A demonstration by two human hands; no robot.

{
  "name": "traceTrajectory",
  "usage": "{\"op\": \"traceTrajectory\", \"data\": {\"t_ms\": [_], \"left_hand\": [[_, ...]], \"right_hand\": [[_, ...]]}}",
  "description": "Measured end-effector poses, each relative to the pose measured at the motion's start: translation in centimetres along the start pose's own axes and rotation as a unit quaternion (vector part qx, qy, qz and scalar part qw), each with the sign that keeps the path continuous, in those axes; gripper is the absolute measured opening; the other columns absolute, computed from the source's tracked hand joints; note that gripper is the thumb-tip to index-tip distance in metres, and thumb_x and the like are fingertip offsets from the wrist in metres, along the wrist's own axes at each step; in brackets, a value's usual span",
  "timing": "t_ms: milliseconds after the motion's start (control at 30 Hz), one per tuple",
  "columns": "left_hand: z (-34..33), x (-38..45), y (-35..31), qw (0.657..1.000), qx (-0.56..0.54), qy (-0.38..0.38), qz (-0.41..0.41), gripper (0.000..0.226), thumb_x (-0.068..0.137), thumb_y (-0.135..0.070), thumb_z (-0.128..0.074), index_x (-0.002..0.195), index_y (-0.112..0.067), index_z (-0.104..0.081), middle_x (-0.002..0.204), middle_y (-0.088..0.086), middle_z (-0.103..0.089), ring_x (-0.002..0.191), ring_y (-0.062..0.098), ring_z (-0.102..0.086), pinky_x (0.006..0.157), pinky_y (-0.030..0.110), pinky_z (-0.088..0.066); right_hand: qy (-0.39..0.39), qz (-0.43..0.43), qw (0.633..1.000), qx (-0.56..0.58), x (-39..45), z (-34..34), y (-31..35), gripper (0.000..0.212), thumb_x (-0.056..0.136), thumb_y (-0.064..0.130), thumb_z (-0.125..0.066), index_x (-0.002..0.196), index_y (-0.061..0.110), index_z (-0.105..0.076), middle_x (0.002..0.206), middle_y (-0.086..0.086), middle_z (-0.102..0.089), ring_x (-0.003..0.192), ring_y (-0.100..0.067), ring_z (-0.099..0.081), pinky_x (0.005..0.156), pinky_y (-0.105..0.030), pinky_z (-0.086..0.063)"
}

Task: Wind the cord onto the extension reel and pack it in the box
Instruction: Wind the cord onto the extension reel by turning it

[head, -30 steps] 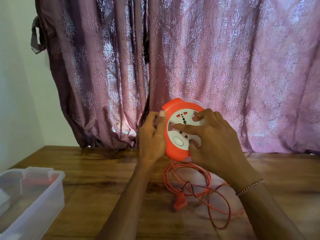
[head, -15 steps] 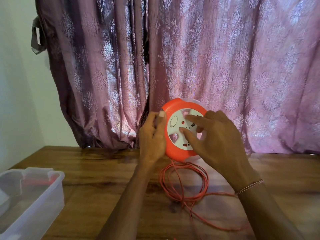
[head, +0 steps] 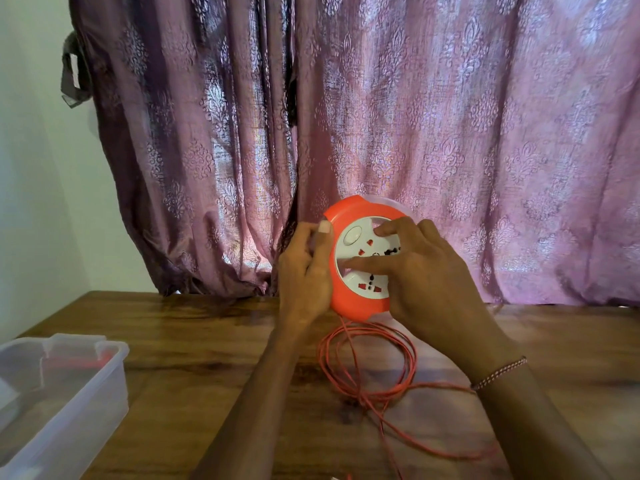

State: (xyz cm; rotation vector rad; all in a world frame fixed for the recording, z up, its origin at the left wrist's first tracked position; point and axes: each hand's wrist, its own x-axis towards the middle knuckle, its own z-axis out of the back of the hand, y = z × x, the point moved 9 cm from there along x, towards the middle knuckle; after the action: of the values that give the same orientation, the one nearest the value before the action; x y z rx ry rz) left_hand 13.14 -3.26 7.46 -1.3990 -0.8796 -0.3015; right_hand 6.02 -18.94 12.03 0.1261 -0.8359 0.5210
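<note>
Reel: the orange extension reel [head: 356,299] is held upright above the worktop [head: 207,344], its white socket face turned toward the camera, in front of the purple curtain [head: 450,133].
Left hand: the left hand [head: 304,271] is wrapped around the reel's left rim, the fingers curled shut on the edge and the thumb laid along the orange front.
Right hand: the right hand [head: 426,282] is laid over the white face, the fingers spread, two fingertips pressed on the dial.
Cord: the orange cord [head: 367,368] is hung from the reel's underside and lies in loose loops on the worktop below, a strand trailing toward the near edge.
Box: the clear plastic box [head: 69,393] is seen open at the lower left, well apart from the reel.
</note>
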Motion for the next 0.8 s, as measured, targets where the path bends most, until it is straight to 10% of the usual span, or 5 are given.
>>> {"op": "traceTrajectory", "data": {"t_ms": [500,800], "left_hand": [[-0.1,0.0,0.2,1.000,0.001,-0.002,0.001,0.034,0.095,-0.064,-0.050,0.078,-0.035,-0.055,0.066,-0.010,-0.057,0.070,0.019,-0.052,0.074,0.062,-0.052],[0.1,-0.1,-0.2,1.000,-0.004,0.000,0.000,0.038,0.096,-0.064,-0.049,0.080,-0.031,-0.057,0.075,0.005,-0.067,0.076,0.034,-0.063,0.075,0.062,-0.054]], "right_hand": [[-0.058,-0.148,0.987,0.026,-0.6,-0.1,-1.9,0.067,0.070,0.071,-0.060,0.132,0.048,-0.056,0.090,-0.004,-0.069,0.087,-0.028,-0.067,0.070,-0.036,-0.053],[-0.039,-0.109,0.989,0.087,0.0,0.3,-1.7,0.050,0.086,0.050,-0.068,0.129,0.025,-0.065,0.098,-0.002,-0.068,0.097,-0.027,-0.058,0.077,-0.043,-0.052]]}}
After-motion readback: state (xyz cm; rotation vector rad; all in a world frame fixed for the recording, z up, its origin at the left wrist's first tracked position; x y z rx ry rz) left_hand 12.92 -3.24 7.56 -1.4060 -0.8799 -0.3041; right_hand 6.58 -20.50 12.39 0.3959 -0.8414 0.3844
